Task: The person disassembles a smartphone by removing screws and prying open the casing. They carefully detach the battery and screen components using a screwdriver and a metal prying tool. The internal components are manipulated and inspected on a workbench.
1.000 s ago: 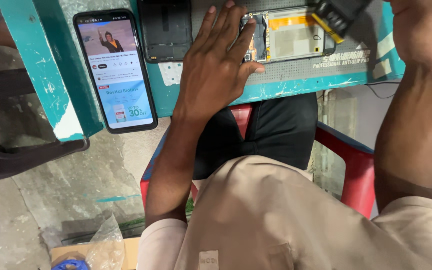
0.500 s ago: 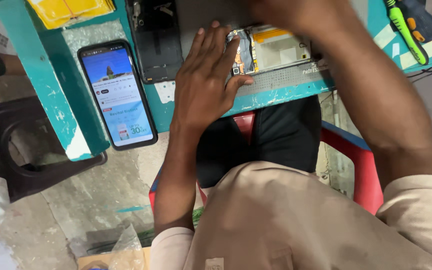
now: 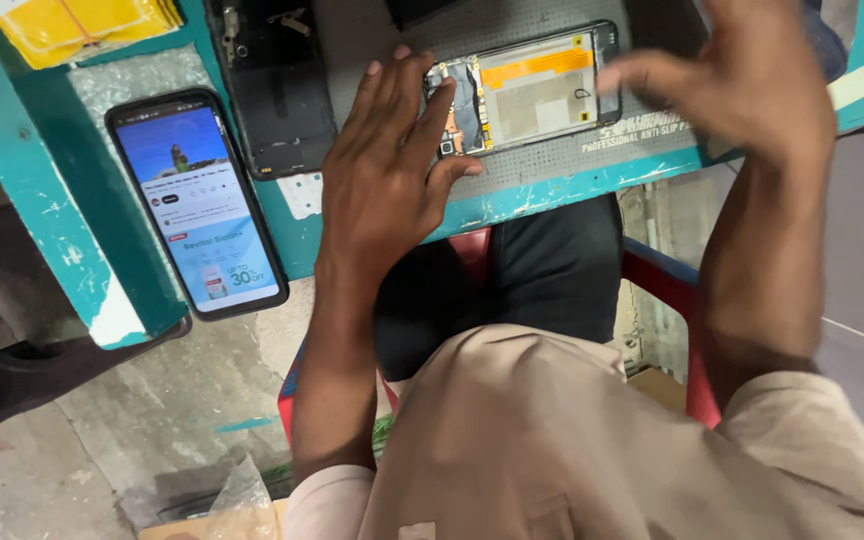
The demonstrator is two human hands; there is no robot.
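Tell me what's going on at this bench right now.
A seated person works on an opened phone lying on a grey mat on a teal table. The left hand rests flat against the phone's left end, fingers on its circuit board. The right hand hovers open above the phone's right end. A lit phone and a black back cover lie to the left.

Your left hand (image 3: 387, 170) rests spread on the opened phone's (image 3: 527, 90) left end; your right hand (image 3: 752, 80) hovers open above its right end.

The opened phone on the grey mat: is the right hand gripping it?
No. The right hand hovers open above the mat, empty, while only the left hand touches the opened phone.
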